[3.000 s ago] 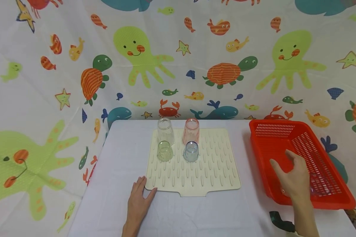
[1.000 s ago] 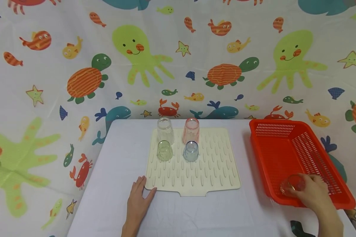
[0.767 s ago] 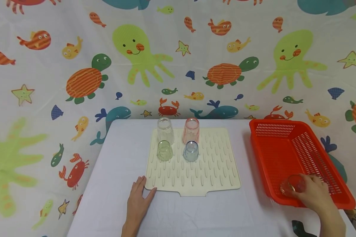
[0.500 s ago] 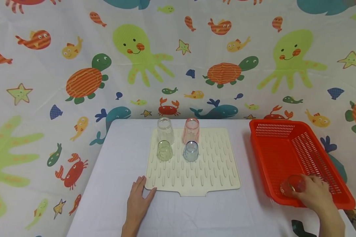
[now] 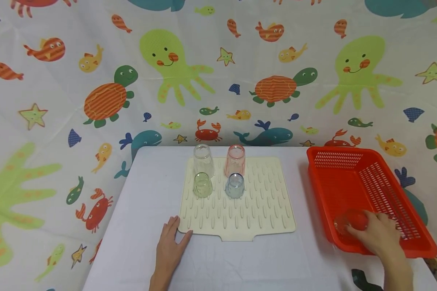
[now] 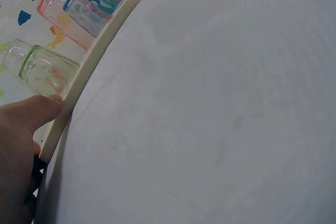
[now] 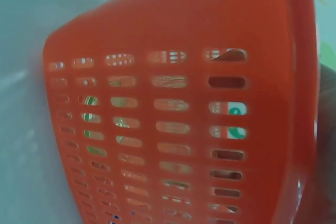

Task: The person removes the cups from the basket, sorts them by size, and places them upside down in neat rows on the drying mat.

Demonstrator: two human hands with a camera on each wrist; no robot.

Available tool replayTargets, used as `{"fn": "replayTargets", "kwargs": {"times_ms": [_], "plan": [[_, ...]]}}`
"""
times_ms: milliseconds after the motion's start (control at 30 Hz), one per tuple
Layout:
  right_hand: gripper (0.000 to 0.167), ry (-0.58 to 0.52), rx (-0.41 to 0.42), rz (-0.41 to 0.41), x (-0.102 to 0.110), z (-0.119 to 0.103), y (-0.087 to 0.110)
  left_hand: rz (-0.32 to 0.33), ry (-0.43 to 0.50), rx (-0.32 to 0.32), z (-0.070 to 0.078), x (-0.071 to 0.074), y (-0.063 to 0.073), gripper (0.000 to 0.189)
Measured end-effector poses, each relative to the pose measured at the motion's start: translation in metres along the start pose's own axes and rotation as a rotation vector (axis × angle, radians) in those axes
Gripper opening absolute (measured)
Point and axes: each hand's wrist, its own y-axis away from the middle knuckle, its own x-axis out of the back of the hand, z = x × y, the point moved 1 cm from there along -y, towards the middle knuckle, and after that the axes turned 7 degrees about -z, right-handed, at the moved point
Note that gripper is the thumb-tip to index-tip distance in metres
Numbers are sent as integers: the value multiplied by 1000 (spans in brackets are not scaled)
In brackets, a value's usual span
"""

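Note:
My right hand (image 5: 380, 234) reaches into the near end of the red basket (image 5: 317, 190) and grips a clear drinking glass (image 5: 344, 223), which tilts to the left. The basket's slotted wall fills most of the right wrist view and hides the fingers there. My left hand (image 5: 167, 244) lies with fingers extended at the near left corner of the cream drying mat (image 5: 266, 206). In the left wrist view its thumb (image 6: 44, 109) touches the mat's edge. Upside down on the mat stand a tall clear glass (image 5: 203, 161), a tall pink glass (image 5: 235, 163), a short green glass (image 5: 202, 186) and a short blue glass (image 5: 234, 186).
A white cloth covers the table (image 5: 153, 182). Behind and to the left hangs a curtain (image 5: 218, 81) printed with sea animals. The basket stands at the table's right side, its raised rim around the right hand. A dark strap (image 5: 364, 281) hangs by the right wrist.
Three seconds ago my right hand was spread above the basket, holding nothing. It has since gone down and gripped the glass, and it has just shifted slightly left. My left hand has stayed still.

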Motion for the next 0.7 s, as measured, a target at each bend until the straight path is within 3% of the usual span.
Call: {"fn": "replayTargets", "kwargs": {"times_ms": [400, 700], "plan": [[118, 13, -15, -41, 0, 0, 1, 12, -9, -13, 0, -1, 1, 73], [115, 1, -13, -7, 1, -2, 4, -19, -13, 14, 0, -1, 1, 73]]}}
